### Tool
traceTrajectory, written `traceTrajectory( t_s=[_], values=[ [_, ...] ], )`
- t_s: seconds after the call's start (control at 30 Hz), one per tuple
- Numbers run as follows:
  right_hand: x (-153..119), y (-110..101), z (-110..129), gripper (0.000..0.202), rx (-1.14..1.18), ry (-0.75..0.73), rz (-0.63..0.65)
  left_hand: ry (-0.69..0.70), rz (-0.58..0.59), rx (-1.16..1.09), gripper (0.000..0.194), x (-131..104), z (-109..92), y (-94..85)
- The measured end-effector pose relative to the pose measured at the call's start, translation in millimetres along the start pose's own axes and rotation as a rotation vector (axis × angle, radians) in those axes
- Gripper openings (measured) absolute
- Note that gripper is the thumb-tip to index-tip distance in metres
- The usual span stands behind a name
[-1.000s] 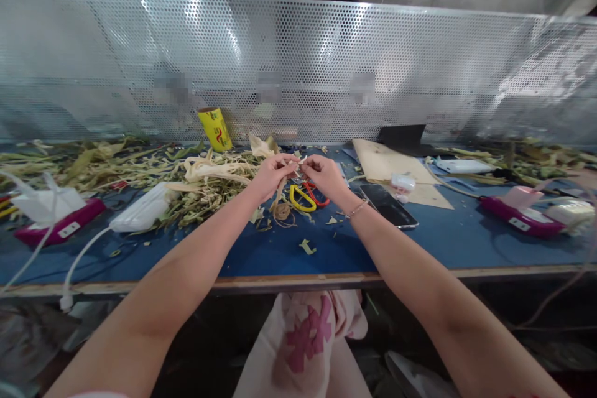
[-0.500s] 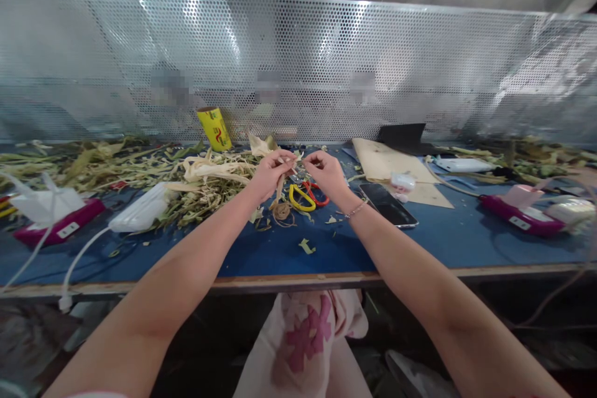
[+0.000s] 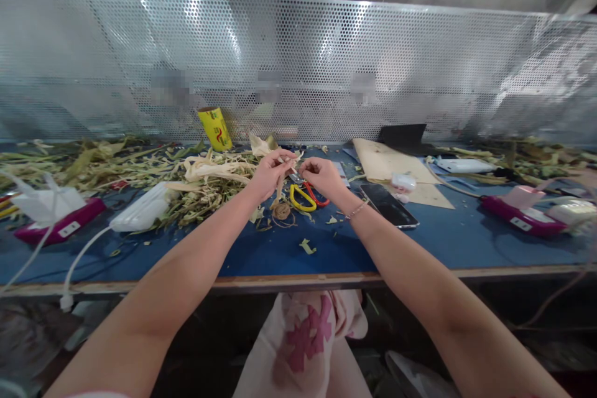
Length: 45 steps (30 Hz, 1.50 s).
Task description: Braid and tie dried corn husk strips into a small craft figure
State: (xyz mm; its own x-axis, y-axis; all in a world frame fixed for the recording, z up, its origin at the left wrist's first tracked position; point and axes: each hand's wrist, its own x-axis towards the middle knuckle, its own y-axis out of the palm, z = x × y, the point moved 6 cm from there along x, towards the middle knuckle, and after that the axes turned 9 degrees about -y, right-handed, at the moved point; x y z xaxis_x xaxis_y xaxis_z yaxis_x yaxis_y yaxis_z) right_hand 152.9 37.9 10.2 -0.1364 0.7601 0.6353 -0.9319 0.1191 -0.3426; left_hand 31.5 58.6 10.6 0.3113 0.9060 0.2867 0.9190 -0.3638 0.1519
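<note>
My left hand (image 3: 273,174) is closed in a pinch on a pale dried husk strip (image 3: 280,189), which hangs below the fingers and pokes out at their tips. Close by on the right, my right hand (image 3: 324,176) has its fingers pressed together; whatever they hold, if anything, is too small to make out. Just under the hands lie scissors with yellow and red handles (image 3: 302,199). A small coil of brown twine (image 3: 282,211) rests beside them on the blue tabletop (image 3: 261,255).
Dried plant stalks and leaves (image 3: 205,189) are heaped on the left. A yellow tube (image 3: 215,129) stands before the perforated metal screen (image 3: 298,68). To the right lie a dark phone (image 3: 389,205) and cardboard (image 3: 387,161). Purple power strips (image 3: 60,224) sit toward both sides.
My right hand has shifted very slightly, with its fingers curled a little more. My left hand stays in place, holding the husk strip.
</note>
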Motion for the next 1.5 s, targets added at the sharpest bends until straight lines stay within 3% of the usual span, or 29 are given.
traceTrajectory(
  t_s=[0.27,0.6,0.93,1.07,1.23,1.5],
  values=[
    [-1,-5,12,0.008,-0.003,-0.120,-0.023,0.033,-0.077,0.064,0.015,1,0,-6.5],
    [-6,-11,32,0.008,-0.298,-0.434,-0.132,0.135,-0.112,0.323,0.016,-2,-8,-4.4],
    [-5,-10,29,0.010,-0.192,-0.353,-0.104,0.214,-0.127,0.554,0.009,-10,-17,6.4],
    [-2,-13,22,0.010,-0.099,-0.218,-0.159,0.315,-0.197,0.719,0.009,-11,-20,5.1],
    [0,-7,13,0.009,0.049,-0.086,-0.111,0.421,-0.237,0.882,0.014,-13,-21,6.1],
    [-1,-3,9,0.006,0.108,-0.029,-0.139,0.436,-0.238,0.884,0.016,-14,-23,6.8]
  ],
)
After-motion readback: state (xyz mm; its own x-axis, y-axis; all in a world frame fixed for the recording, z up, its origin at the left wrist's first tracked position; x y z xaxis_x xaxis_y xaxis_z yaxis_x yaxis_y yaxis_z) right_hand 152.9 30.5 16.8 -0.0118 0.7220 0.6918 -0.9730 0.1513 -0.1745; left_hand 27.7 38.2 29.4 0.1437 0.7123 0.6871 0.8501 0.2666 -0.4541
